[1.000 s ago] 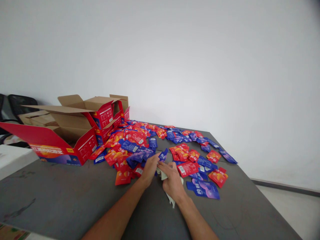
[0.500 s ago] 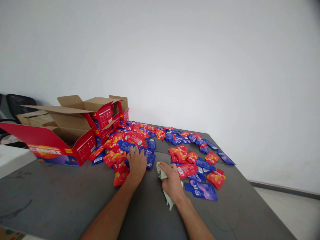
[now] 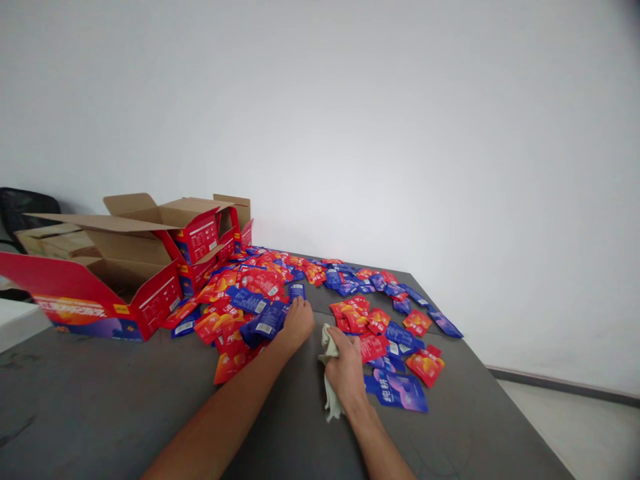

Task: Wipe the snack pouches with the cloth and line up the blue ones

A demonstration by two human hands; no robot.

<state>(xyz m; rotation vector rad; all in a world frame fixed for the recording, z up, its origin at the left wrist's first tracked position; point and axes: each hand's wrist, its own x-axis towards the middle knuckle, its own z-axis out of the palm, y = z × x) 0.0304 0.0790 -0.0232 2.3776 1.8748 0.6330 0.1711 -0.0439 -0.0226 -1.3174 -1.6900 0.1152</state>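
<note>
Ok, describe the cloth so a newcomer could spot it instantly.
Find the dark grey table, then the person's right hand there. The cloth is bunched in that hand; it is pale and plain, unlike the red and blue printed pouches nearby.

Soft, diffuse light, palest on the wall (image 3: 350, 167) (top right corner dark), shadows faint.

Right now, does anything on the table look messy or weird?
A bit: lots of red and blue packets lie loose, many overlapping at different angles across the table, so they look spilled. Dark marks also show at its left. I can't make out any torn packets.
</note>
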